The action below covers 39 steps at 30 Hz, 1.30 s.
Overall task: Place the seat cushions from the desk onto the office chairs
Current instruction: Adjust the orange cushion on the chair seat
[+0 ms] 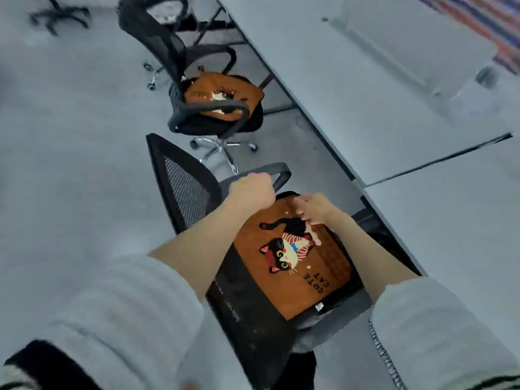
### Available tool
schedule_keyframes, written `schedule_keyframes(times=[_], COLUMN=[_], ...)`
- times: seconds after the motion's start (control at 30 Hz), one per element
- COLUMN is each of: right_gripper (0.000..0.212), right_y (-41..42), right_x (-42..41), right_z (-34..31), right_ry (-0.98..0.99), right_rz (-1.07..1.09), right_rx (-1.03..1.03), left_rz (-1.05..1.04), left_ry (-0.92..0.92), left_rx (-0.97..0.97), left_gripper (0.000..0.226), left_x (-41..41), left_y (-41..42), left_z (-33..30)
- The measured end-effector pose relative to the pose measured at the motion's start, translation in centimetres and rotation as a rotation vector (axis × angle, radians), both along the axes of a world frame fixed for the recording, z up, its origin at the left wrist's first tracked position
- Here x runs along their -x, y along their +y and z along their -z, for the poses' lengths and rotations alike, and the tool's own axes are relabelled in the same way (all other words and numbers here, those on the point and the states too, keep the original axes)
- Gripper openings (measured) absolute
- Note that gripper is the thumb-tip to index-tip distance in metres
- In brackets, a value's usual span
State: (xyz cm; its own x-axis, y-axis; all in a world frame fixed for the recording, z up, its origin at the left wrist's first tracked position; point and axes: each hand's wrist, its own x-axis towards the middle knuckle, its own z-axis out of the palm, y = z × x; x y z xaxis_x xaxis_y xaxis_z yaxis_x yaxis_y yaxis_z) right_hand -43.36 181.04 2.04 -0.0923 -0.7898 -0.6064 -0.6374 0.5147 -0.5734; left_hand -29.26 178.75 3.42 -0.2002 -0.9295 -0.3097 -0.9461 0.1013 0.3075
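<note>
An orange seat cushion [304, 280] with a cat picture and the words CUTE CAT lies flat on the seat of the near black office chair [185, 187]. My left hand [251, 192] is a closed fist at the cushion's far left corner, beside the chair's armrest. My right hand [312, 213] rests on the cushion's far edge with fingers spread, over the cat print. A second orange cat cushion [222, 94] lies on the seat of the farther black chair [157, 38].
A long grey desk [365, 80] runs along the right, its edge close to both chairs. A third chair's back [166, 7] and another chair base [59, 15] stand at the top left. Grey floor lies to the left.
</note>
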Motion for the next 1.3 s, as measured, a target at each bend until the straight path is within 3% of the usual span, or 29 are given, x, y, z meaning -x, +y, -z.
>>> schedule_keyframes(times=[0.1, 0.27, 0.43, 0.63, 0.9, 1.3], right_gripper=[0.028, 0.032, 0.030, 0.033, 0.032, 0.033], right_y=[1.7, 1.8, 0.0, -4.7, -19.2, -38.3], right_x=[-4.0, -9.5, -14.8, -18.0, -20.1, -26.5], right_z=[-3.9, -8.5, -10.0, -10.5, -10.0, -8.7], right_ry=[-0.032, -0.026, -0.079, -0.012, 0.049, -0.027], right_rz=[0.025, 0.000, -0.024, -0.057, -0.035, 0.065], right_rx=[0.145, 0.324, 0.402, 0.365, 0.381, 0.275], left_rz=[0.056, -0.009, -0.083, -0.147, -0.173, 0.006], left_ry=[0.068, 0.281, 0.398, 0.369, 0.406, 0.467], left_rx=[0.204, 0.360, 0.341, 0.231, 0.127, 0.018], left_gripper=[0.030, 0.036, 0.035, 0.034, 0.030, 0.031], left_x=[-5.3, -14.9, -22.2, -26.4, -31.7, -34.8], left_y=[1.6, 2.9, 2.0, -2.2, -15.8, -37.8], left_z=[-5.6, -10.9, -11.9, -10.1, -7.7, -9.3])
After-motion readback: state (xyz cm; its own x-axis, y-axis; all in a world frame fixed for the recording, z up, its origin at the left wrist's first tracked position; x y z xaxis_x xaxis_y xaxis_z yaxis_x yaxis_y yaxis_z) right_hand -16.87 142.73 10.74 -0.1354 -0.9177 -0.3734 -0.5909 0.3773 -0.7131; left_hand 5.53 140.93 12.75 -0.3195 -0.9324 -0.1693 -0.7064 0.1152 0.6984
